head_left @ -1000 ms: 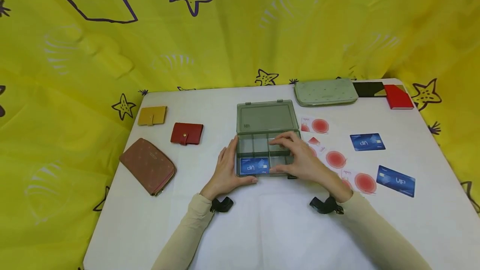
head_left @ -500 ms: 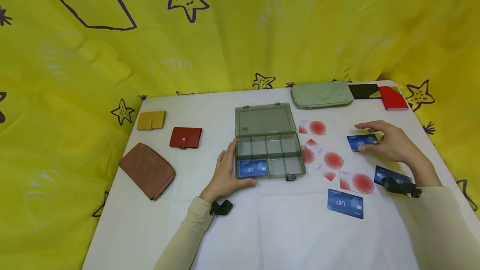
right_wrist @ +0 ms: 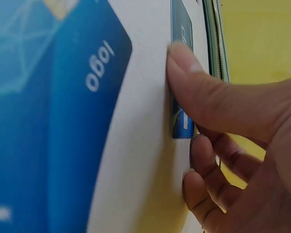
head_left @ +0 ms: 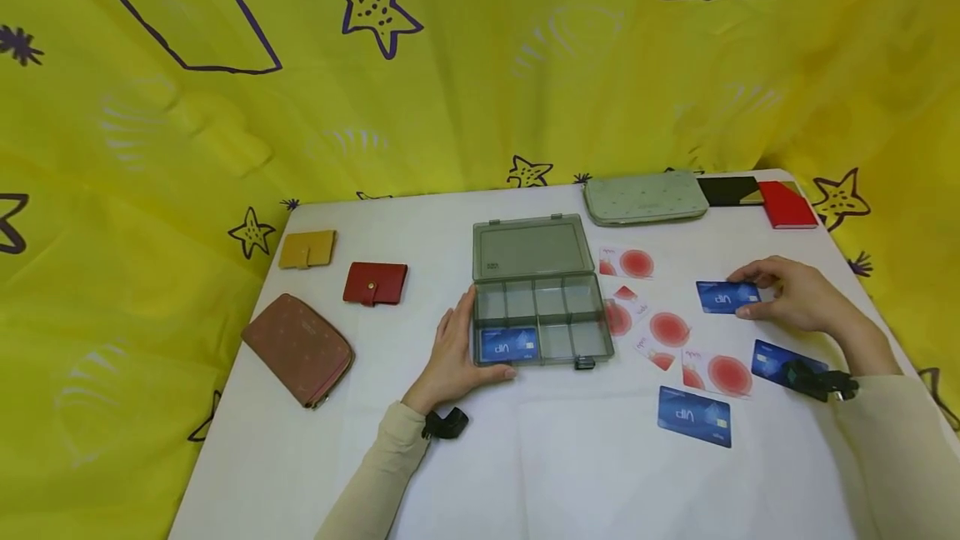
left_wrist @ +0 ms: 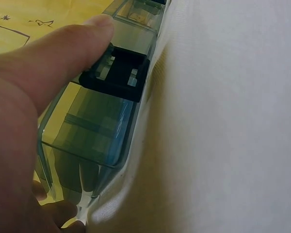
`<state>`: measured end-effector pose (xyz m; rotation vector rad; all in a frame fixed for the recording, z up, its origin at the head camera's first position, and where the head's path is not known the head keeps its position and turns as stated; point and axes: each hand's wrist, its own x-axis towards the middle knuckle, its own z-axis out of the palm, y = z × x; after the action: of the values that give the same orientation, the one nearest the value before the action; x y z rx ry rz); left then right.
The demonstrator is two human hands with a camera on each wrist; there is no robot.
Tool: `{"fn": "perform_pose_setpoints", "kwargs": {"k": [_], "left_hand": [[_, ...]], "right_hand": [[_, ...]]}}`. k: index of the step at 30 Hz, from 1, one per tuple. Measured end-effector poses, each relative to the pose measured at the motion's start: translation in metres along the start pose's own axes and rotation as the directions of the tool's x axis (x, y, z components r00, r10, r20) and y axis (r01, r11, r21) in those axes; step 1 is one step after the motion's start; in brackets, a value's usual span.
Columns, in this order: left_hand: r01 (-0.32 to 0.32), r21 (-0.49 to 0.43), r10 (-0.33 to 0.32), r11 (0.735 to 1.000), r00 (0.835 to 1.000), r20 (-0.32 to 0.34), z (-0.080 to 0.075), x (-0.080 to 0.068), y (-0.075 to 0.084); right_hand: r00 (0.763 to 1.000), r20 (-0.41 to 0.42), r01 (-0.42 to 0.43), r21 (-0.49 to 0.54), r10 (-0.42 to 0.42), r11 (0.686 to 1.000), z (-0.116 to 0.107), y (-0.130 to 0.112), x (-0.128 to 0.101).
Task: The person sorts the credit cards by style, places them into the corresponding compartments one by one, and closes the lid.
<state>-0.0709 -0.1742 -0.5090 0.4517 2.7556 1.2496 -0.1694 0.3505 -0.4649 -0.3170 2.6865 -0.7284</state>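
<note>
A smoky plastic compartment box lies with its lid tipped back. One blue VIP card is in its front left compartment. My left hand holds the box's front left corner, fingers along the side wall. In the left wrist view its thumb rests along the front rim by the dark latch. At the right, my right hand pinches the right end of another blue VIP card between thumb and fingers. Whether that card is off the table cannot be told.
Blue cards and several white-and-red cards lie right of the box. Behind are a green wallet, a black one and a red one. Yellow, red and brown wallets lie left.
My right hand has left the box and moved right to the far blue card, then its fingers have closed on the card's end. My left hand has stayed at the box.
</note>
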Motion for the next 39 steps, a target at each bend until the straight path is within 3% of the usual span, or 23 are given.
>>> {"fn": "perform_pose_setpoints", "kwargs": {"k": [7, 23, 29, 34, 36, 39], "left_hand": [[-0.006, -0.007, 0.006, 1.0, 1.0, 0.002, 0.001, -0.001, -0.001], [-0.009, -0.003, 0.009, 1.0, 1.0, -0.004, 0.0, -0.001, -0.001], [-0.001, -0.003, 0.001, 1.0, 1.0, -0.002, 0.001, -0.001, -0.002], [-0.005, 0.01, 0.005, 1.0, 1.0, -0.009, 0.001, -0.001, -0.003], [-0.002, 0.01, 0.002, 1.0, 1.0, -0.006, 0.001, -0.001, -0.003], [-0.001, 0.014, 0.002, 1.0, 1.0, -0.003, 0.0, 0.0, -0.002]], "right_hand": [[0.999, 0.037, -0.037, -0.009, 0.038, 0.999, -0.003, 0.001, 0.002], [0.999, -0.002, -0.035, -0.009, 0.035, 0.999, 0.002, -0.004, -0.006], [0.994, -0.11, 0.018, 0.046, -0.013, 0.999, 0.013, -0.012, -0.01], [0.965, -0.257, 0.091, 0.141, -0.052, 0.986, 0.026, -0.027, -0.008], [0.951, -0.302, 0.128, 0.205, -0.061, 0.97, 0.03, -0.039, -0.006], [0.937, -0.339, 0.209, 0.343, -0.087, 0.916, 0.038, -0.063, -0.001]]}}
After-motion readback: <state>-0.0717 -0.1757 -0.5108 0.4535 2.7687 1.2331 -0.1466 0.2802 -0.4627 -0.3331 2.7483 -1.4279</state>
